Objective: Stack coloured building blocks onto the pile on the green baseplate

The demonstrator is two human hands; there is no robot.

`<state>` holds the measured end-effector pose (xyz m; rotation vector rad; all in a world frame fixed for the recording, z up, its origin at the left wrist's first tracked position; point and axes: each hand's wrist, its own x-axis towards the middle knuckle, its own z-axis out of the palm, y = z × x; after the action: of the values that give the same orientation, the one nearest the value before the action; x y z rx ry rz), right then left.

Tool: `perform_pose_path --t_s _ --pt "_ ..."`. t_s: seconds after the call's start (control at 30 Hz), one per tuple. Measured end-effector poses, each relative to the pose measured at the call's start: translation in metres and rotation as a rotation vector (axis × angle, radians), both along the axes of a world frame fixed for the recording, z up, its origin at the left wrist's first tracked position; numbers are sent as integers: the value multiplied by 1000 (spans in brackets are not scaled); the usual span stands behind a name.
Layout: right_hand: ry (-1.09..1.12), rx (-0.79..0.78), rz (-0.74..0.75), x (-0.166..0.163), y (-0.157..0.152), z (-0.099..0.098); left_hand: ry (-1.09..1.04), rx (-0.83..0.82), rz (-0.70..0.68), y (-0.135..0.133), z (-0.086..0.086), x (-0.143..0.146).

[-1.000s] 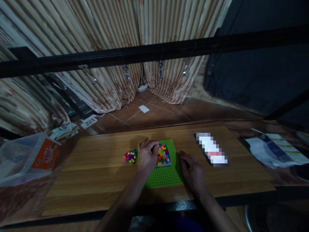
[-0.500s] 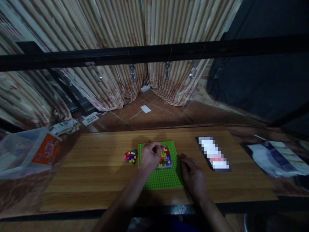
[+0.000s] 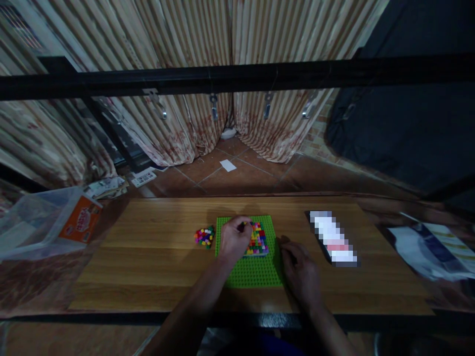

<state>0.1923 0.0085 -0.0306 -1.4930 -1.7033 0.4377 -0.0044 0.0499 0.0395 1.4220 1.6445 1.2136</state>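
A green studded baseplate (image 3: 254,274) lies flat on the wooden table, with a block of small multicoloured bricks (image 3: 260,240) built on its upper part. Over the left side of that block is my left hand (image 3: 234,240), thumb and forefinger pinched together. Whatever is between those fingertips is too small to see. My right hand (image 3: 301,267) rests on the table by the plate's right edge, its fingers curled in, and I cannot make out what, if anything, they hold. A pile of loose coloured bricks (image 3: 204,237) sits just left of the plate.
To the right on the wooden table (image 3: 148,257) lies a phone (image 3: 332,237) with a blurred screen. A clear plastic bin (image 3: 40,222) with an orange label stands beyond the table's left end. Off its right end is a white and blue package (image 3: 434,249). A black bar (image 3: 237,78) crosses behind.
The whole view has shifted slightly, so the table sits a little further right. Both hands keep nearly the same place against the baseplate, the left one still pinched over the bricks.
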Motion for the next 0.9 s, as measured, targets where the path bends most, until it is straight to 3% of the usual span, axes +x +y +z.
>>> perform_pose_path --t_s 0.43,0.9 --pt "-17 6 1 1 1 -1 37 46 -30 2 -9 -4" --pt "-25 24 -7 0 0 3 91 54 -52 -2 -4 -5"
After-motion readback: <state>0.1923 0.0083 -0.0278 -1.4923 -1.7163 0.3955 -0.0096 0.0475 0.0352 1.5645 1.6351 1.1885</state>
